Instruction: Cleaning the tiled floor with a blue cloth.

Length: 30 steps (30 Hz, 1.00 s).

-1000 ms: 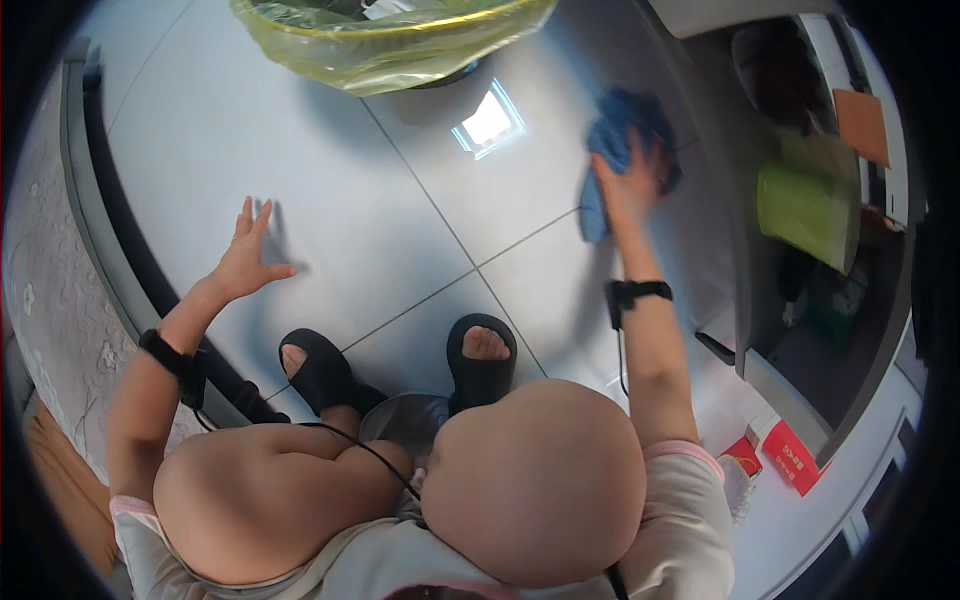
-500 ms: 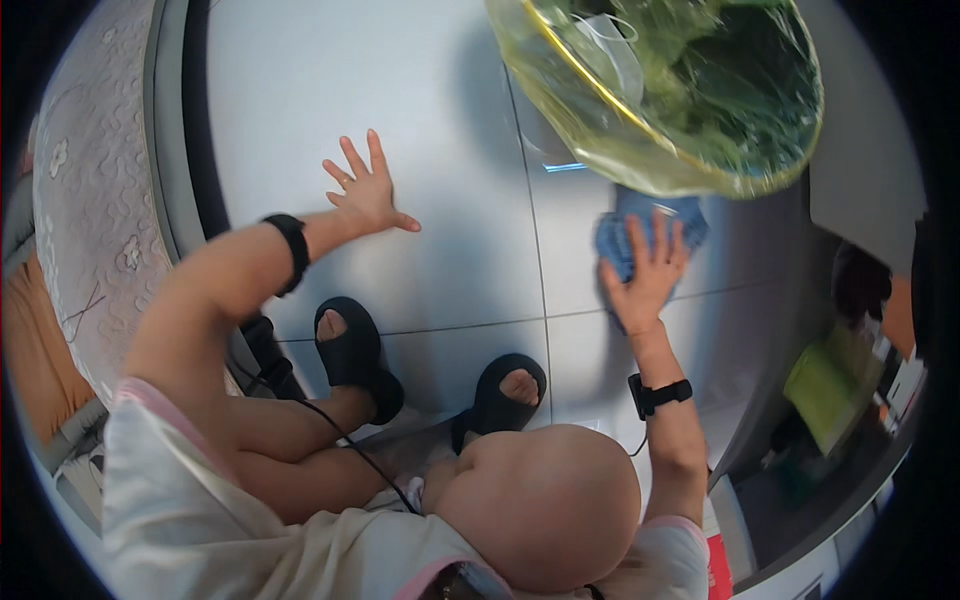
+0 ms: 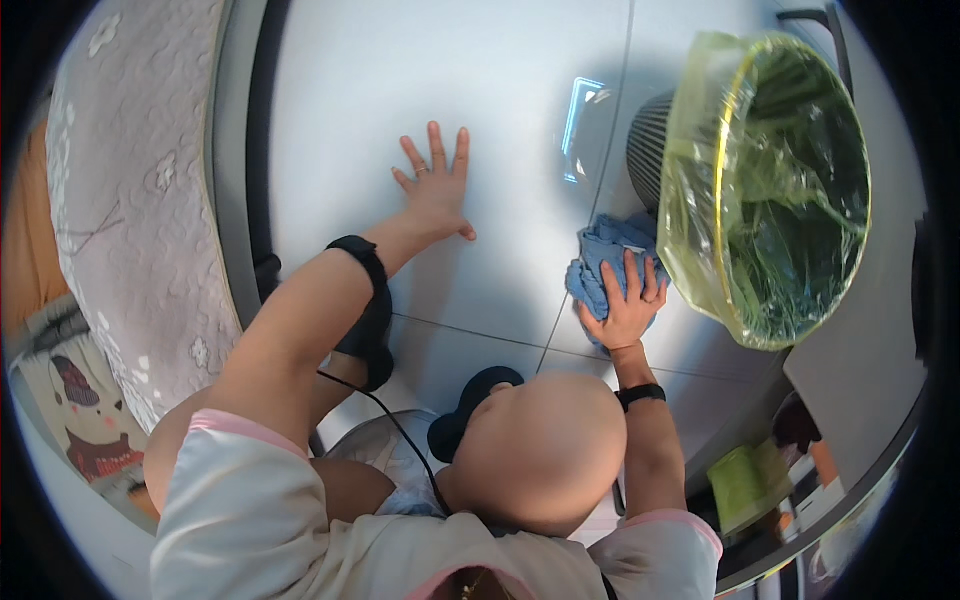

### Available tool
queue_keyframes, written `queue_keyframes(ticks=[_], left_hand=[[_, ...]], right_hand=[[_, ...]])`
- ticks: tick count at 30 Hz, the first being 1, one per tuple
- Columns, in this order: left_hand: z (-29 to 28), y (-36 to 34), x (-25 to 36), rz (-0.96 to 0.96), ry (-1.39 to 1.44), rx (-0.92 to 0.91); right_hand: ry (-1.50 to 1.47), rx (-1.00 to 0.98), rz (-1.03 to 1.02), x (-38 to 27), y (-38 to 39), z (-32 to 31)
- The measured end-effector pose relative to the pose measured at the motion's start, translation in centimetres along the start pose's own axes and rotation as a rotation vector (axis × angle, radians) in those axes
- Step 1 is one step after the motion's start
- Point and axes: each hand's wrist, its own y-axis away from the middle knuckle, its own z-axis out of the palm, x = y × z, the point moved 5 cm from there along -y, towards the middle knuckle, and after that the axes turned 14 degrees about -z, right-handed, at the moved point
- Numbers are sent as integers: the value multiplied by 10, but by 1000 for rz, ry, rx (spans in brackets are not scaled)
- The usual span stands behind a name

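Note:
My left hand (image 3: 436, 188) is left of centre over the pale tiled floor, fingers spread and nothing in it. Whether its palm touches the floor, I cannot tell. At the right, my right hand (image 3: 628, 305) lies on a crumpled blue cloth (image 3: 603, 258) and presses it to the floor, its fingers stretched and somewhat apart. Part of the cloth is hidden beneath the fingers. Just beyond that hand stands a dark ribbed waste bin (image 3: 650, 150), lined with a translucent yellow-green bag (image 3: 690, 190) folded over its rim.
A bed with a quilted, flower-patterned cover (image 3: 140, 170) runs along the left. My knee (image 3: 540, 440) and black slippers (image 3: 465, 405) are close below my hands. To the right are a grey panel (image 3: 870, 370) and a shelf holding a green item (image 3: 737, 485).
The view has turned, so the bin appears lower and farther right. My right hand remains on the cloth, which has shifted slightly left over the tiles. My left hand stays spread.

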Motion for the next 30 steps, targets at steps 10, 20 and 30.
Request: queue_keyframes(ticks=[10,20,30], left_hand=[[-27,-11,-31,65,49,8],[-120,70,-142,-94,290,426],[-92,199,-227,45,685,690]], right_hand=[[49,16,-53,1,-5,2],[103,39,-74,-3,4,-2],[334,81,130,-1,14,4]])
